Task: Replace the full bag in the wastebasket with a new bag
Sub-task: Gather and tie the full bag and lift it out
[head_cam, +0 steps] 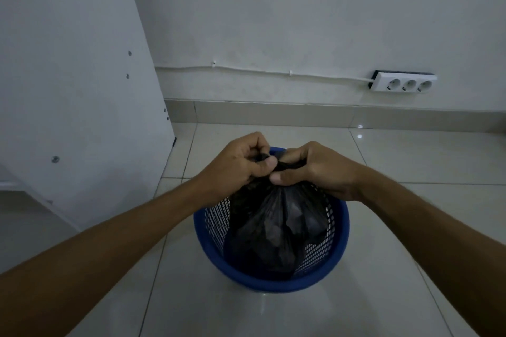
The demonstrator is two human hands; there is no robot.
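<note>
A blue mesh wastebasket (273, 283) stands on the tiled floor in the lower middle of the head view. Inside it sits a full black bag (273, 230), its top gathered into a twisted neck above the rim. My left hand (236, 165) pinches the left end of that gathered neck with curled fingers. My right hand (319, 169) grips the right end, thumb pressed on the plastic. Both hands meet just above the basket's far rim. No new bag is in view.
A white cabinet side (76, 90) with screws rises at the left, close to the basket. A white power strip (404, 82) hangs on the back wall, fed by a cable along the wall. Glossy floor tiles (410, 227) stretch to the right and front.
</note>
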